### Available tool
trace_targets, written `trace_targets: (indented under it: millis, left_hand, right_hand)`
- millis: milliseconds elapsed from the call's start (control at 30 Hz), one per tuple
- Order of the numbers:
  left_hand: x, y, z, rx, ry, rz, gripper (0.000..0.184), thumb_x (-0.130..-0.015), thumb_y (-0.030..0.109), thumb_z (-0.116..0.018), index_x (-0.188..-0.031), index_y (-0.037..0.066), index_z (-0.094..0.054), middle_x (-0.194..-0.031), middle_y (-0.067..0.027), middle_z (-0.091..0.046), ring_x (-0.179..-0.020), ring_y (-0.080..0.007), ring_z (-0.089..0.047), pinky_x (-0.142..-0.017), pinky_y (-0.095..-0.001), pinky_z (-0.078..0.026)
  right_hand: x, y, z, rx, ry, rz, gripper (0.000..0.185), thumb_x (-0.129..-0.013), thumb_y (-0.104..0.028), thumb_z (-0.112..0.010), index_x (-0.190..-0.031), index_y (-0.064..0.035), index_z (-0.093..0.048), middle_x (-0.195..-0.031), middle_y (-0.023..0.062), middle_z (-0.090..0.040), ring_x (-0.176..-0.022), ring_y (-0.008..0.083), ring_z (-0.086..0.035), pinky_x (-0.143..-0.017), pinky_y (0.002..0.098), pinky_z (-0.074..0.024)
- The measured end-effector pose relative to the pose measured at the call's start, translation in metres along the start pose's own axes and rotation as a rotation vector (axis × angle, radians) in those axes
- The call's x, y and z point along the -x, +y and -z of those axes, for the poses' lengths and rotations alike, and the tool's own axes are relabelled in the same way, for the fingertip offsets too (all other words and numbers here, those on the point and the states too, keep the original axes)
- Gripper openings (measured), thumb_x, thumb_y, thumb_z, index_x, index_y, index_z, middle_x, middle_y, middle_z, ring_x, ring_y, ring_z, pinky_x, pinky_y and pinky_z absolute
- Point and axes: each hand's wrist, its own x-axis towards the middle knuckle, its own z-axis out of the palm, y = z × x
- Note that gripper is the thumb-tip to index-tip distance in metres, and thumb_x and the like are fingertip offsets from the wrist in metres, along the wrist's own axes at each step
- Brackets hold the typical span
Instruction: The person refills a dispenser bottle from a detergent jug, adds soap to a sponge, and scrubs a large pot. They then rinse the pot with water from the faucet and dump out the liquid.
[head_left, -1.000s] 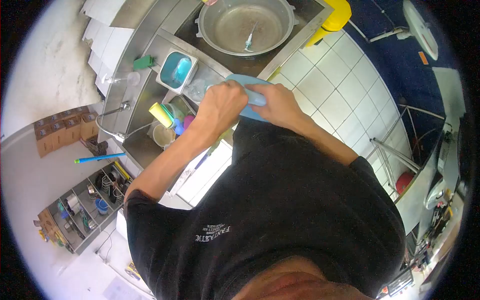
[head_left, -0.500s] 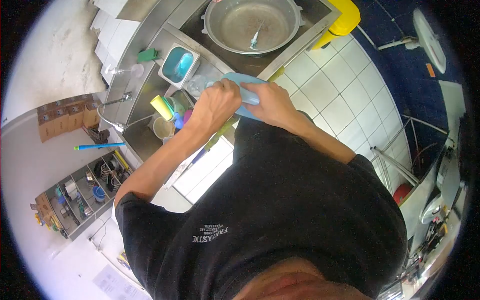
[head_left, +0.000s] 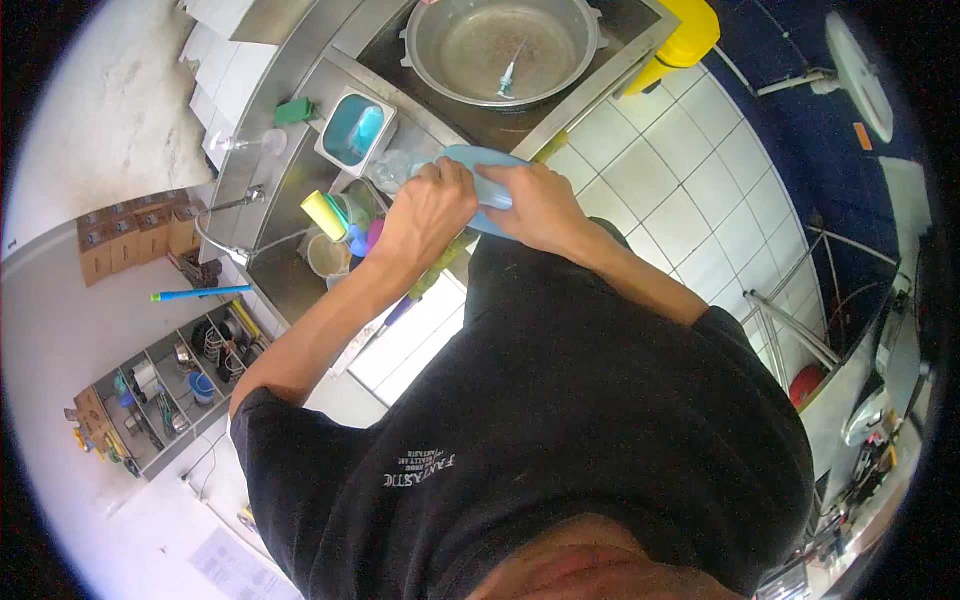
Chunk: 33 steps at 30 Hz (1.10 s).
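Both hands are on a light-blue, smooth, curved plastic piece [head_left: 500,219] held in front of my waist, beside the sink counter. My left hand [head_left: 436,205] is closed at its left side, knuckles up, with the fingertips hidden. My right hand [head_left: 543,205] grips the near right side, the thumb lying across the top. Much of the piece is covered by the hands, so its exact kind is unclear. Clear plastic [head_left: 392,170] lies just beyond my left hand. A metal container [head_left: 357,133] with blue liquid and a blue object stands farther off.
A large metal pot [head_left: 450,60] with a syringe-like item [head_left: 508,80] inside stands ahead. The sink [head_left: 270,268] at left has a tap [head_left: 237,252], a yellow cup [head_left: 322,214] and other washware. A green sponge [head_left: 293,111] lies on the ledge. A yellow bin [head_left: 690,35] stands right.
My left hand has shifted very slightly to the left and my right hand barely moves. Both keep their hold on the light-blue plastic piece.
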Motion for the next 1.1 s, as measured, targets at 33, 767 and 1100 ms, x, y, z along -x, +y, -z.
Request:
trace_targets:
  millis: [33,767,1100]
  left_hand:
    - [0.0,0.0,0.001,-0.005,0.003,-0.002,0.01,-0.081,0.008,-0.068,-0.087,0.001,-0.063,-0.084,-0.0122,-0.062,-0.076,-0.0251,-0.071,-0.059,-0.0343,-0.061]
    - [0.098,-0.029,-0.047,1.729,0.585,1.087,0.018,-0.101,0.011,-0.069,-0.118,0.006,-0.066,-0.123,-0.0107,-0.077,-0.09,-0.0087,-0.067,-0.076,-0.0243,-0.053]
    - [0.122,0.109,-0.325,1.832,0.605,1.709,0.033,-0.091,0.015,-0.083,-0.114,0.005,-0.062,-0.099,-0.0033,-0.071,-0.085,-0.015,-0.068,-0.073,-0.0296,-0.055]
  right_hand:
    - [0.0,-0.001,0.001,0.0,0.0,0.0,0.051,-0.082,-0.025,-0.081,-0.129,-0.0066,-0.073,-0.101,0.0252,-0.076,-0.096,0.0435,-0.074,-0.084,0.0541,-0.0572]
    - [-0.008,0.007,0.001,-0.034,-0.089,-0.028,0.054,-0.086,-0.031,-0.081,-0.136,-0.0103,-0.071,-0.111,0.0237,-0.076,-0.1,0.0413,-0.074,-0.089,0.0443,-0.057]
    - [-0.014,-0.001,0.0,0.009,-0.116,0.04,0.055,-0.089,-0.028,-0.08,-0.137,-0.0024,-0.069,-0.109,0.028,-0.075,-0.1,0.0386,-0.076,-0.089,0.0397,-0.0565]
